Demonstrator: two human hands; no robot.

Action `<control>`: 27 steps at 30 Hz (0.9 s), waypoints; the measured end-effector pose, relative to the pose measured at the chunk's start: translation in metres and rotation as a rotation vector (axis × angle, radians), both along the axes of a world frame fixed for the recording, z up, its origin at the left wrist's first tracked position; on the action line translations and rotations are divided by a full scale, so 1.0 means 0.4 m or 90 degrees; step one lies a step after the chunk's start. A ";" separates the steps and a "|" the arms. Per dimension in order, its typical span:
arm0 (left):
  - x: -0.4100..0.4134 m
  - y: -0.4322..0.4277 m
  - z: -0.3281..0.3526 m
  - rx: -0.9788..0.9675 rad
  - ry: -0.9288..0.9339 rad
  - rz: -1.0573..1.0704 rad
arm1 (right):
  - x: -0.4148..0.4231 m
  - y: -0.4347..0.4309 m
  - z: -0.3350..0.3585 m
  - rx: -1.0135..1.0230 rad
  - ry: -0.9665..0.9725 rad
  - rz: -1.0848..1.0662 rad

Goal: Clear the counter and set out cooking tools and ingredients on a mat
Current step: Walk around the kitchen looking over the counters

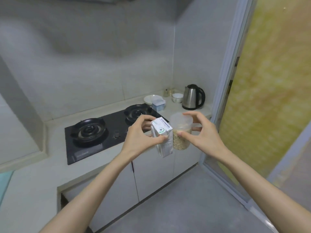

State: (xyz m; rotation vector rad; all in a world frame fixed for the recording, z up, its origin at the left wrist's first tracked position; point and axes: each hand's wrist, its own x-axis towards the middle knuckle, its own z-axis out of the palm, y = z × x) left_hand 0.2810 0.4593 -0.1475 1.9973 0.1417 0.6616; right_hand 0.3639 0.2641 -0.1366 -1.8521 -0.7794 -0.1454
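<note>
My left hand (139, 132) grips a small white carton (164, 140) by its top end, held in the air in front of the counter's edge. My right hand (200, 132) holds a clear plastic jar (181, 132) about half full of pale grain, thumb on the near side and fingers round the far side. Carton and jar touch side by side. Both hover over the counter's front right corner, above the grey floor. No mat is in view.
A black two-burner gas hob (94, 140) lies in the pale counter (42, 174). At the back right stand a steel kettle (192, 97), a white bowl (177, 97), a white plate (149, 99) and a lidded blue-white box (158, 105). A yellow patterned door (269, 81) is at right.
</note>
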 end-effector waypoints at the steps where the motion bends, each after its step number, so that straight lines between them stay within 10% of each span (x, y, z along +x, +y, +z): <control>1: 0.054 0.005 0.003 -0.006 0.000 -0.011 | 0.046 0.003 0.000 0.006 -0.001 -0.009; 27: 1.102 0.157 -0.144 -0.022 0.106 0.135 | 1.184 0.111 -0.142 -0.072 0.101 0.042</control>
